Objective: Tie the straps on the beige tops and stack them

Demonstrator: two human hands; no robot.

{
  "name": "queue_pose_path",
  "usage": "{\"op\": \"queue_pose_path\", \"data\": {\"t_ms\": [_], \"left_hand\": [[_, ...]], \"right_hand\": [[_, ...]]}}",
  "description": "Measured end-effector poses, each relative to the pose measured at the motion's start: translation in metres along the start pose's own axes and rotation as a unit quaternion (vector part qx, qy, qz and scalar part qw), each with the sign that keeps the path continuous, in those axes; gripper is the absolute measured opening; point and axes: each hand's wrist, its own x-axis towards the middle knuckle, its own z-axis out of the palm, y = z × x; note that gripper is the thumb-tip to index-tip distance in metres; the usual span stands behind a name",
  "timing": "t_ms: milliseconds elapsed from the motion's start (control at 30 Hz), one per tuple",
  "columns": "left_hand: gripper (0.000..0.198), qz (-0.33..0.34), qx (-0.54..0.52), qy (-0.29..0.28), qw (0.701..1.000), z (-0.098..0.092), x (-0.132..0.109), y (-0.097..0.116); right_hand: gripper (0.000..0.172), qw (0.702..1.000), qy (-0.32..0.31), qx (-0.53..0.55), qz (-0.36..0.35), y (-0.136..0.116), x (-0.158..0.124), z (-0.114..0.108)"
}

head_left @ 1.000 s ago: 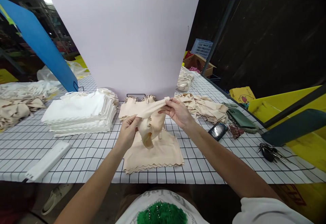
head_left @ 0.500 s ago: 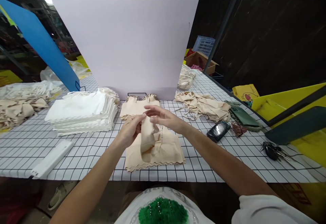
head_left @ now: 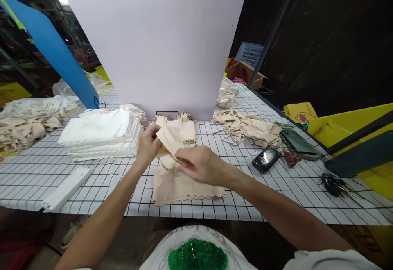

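A beige camisole-like garment is stretched slantwise between my hands, above the table. My left hand pinches its upper left edge. Fingers closed, my right hand grips the lower right part; the fingertips are partly hidden by the hand itself. Below lies a flat beige garment with a wavy hem toward me, and a strap loop shows near its top. Just behind the held piece is a neat beige stack with wavy edges, partly covered by it.
White garments are stacked at left, beyond a white power strip. A loose beige heap, black phone-like object, green case and keys lie at right. A white board stands behind.
The folded garment that hung upright between my hands is now spread out at a slant. My left hand has moved slightly left, and my right hand has come down and closed on the cloth.
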Motion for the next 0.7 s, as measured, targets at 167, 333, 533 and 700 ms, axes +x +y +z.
{"op": "queue_pose_path", "data": {"t_ms": [167, 333, 533, 700], "left_hand": [[0.032, -0.178, -0.281, -0.007, 0.943, 0.000, 0.001, 0.003], [0.050, -0.256, -0.441, -0.126, 0.851, -0.001, 0.001, 0.027], [0.043, -0.244, -0.423, -0.133, 0.863, 0.014, -0.002, 0.037], [0.026, -0.205, -0.299, -0.087, 0.928, -0.004, 0.001, 0.012]], "right_hand": [[0.015, 0.986, 0.087, 0.111, 0.084, 0.019, -0.002, -0.007], [0.030, 0.943, 0.150, 0.227, 0.192, 0.045, 0.000, -0.013], [0.047, 0.893, 0.103, 0.377, 0.224, 0.047, 0.013, 0.025], [0.044, 0.877, 0.170, 0.394, 0.215, 0.057, 0.027, 0.013]]}}
